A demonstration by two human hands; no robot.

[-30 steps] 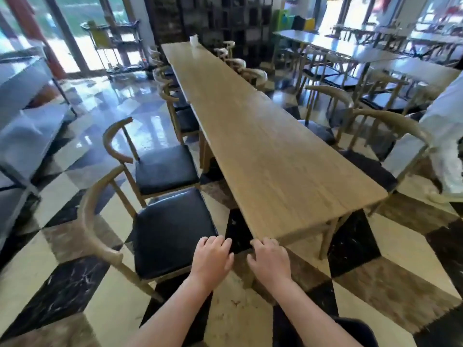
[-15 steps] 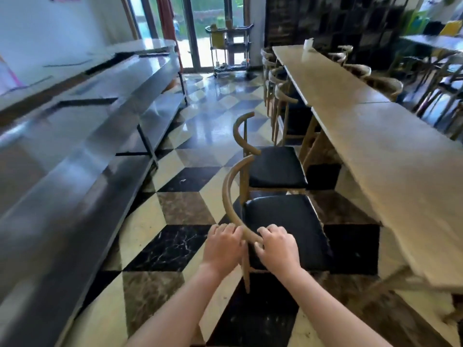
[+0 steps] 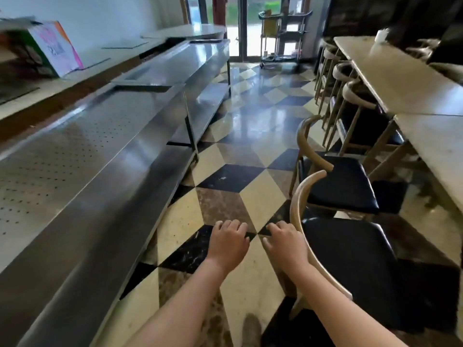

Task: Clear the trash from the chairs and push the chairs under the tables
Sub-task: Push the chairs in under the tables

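The left hand [image 3: 229, 242] and right hand [image 3: 285, 242] are held palm-down with fingers loosely curled, gripping nothing. The right is seen just beside the curved wooden backrest of the nearest chair [image 3: 350, 259], black-cushioned, pulled out from the pale worktop [image 3: 436, 144].

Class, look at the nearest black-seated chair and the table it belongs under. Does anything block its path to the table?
Nothing visible does. The nearest chair stands pulled out with its seat facing the table, and only bare floor shows between them. The second chair stands beside it, not in its path. No trash shows on either seat.
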